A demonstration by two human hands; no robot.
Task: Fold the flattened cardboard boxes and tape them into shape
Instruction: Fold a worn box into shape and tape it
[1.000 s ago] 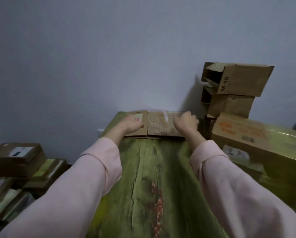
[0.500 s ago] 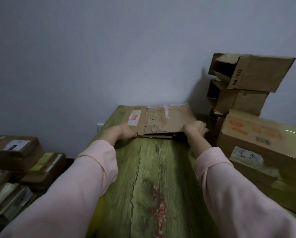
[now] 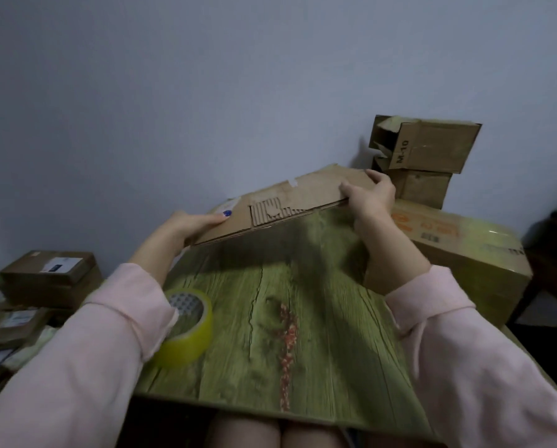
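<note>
A flattened brown cardboard box (image 3: 306,197) is held up off the green wood-grain table (image 3: 270,334), tilted with its right end higher. My left hand (image 3: 190,226) grips its lower left corner, thumb on top. My right hand (image 3: 371,194) grips its upper right end, fingers curled over the edge. A torn patch showing corrugation lies near the box's front edge. A roll of yellow tape (image 3: 186,328) lies on the table's left side, partly behind my left sleeve.
Two folded brown boxes (image 3: 432,150) are stacked at the back right against the wall. A large taped carton (image 3: 464,253) stands to the right of the table. Parcels and flat cardboard (image 3: 47,276) pile up at the left. The table's near edge is above my knees.
The flattened box has come up off the far end of the table towards me, and both hands now grip its ends. The view has dropped, showing the tape roll.
</note>
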